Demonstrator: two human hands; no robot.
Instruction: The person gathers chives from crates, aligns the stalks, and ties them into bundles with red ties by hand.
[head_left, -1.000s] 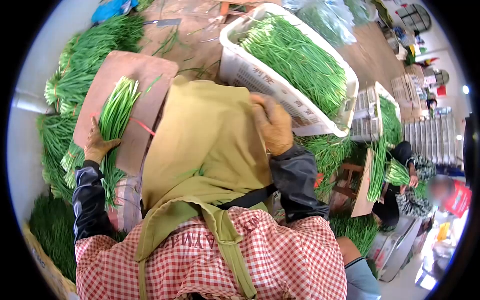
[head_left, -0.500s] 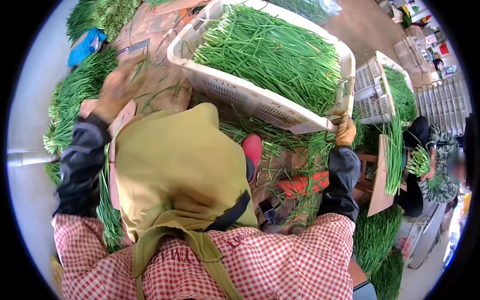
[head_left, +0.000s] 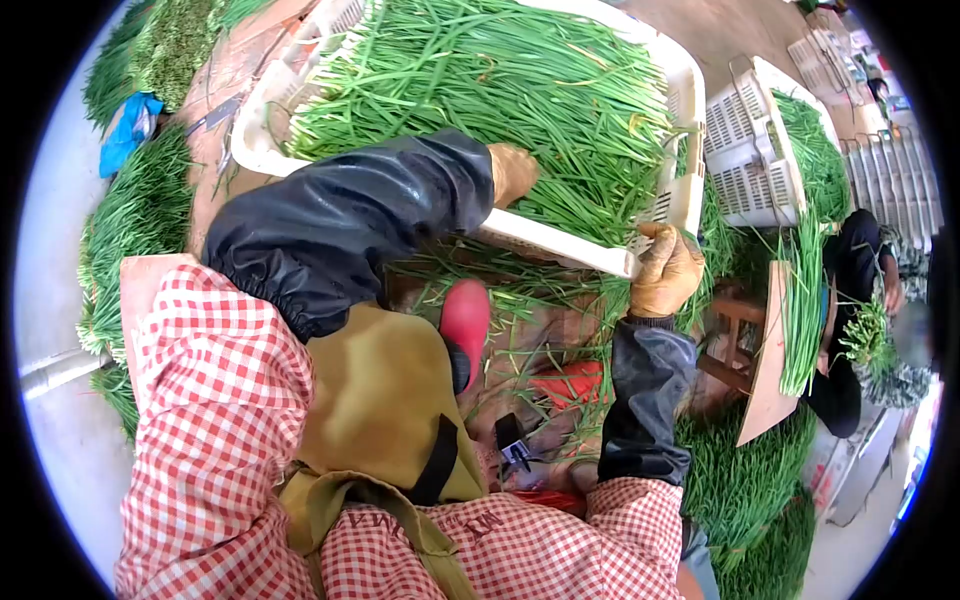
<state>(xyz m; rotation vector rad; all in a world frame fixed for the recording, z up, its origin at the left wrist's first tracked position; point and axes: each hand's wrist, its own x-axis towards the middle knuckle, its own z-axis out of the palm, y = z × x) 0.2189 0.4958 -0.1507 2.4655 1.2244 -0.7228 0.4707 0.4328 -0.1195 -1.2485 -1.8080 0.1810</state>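
Note:
A white plastic crate [head_left: 690,95] is heaped with long green garlic chives [head_left: 520,80], their pale ends toward the left and right walls. My right hand [head_left: 665,270], in a tan glove, is closed around the crate's near right corner. Reaching across my body, my left hand [head_left: 513,175], also gloved, is at the crate's near side over the chives. Its fingers are hidden from view, so whether it grips anything does not show. The black sleeve covers part of the crate's near wall.
Bundled chives [head_left: 140,220] lie along the left, near a blue plastic bag [head_left: 130,130] and a knife [head_left: 215,112]. Another white crate [head_left: 745,160] stands at right. Beyond a tilted board [head_left: 768,370], a co-worker [head_left: 865,300] handles greens. Loose stalks litter the floor around a red boot [head_left: 465,325].
My left hand has swung from the left side across to the crate. My right hand keeps hold of its corner. The crate appears nearer and farther left in view.

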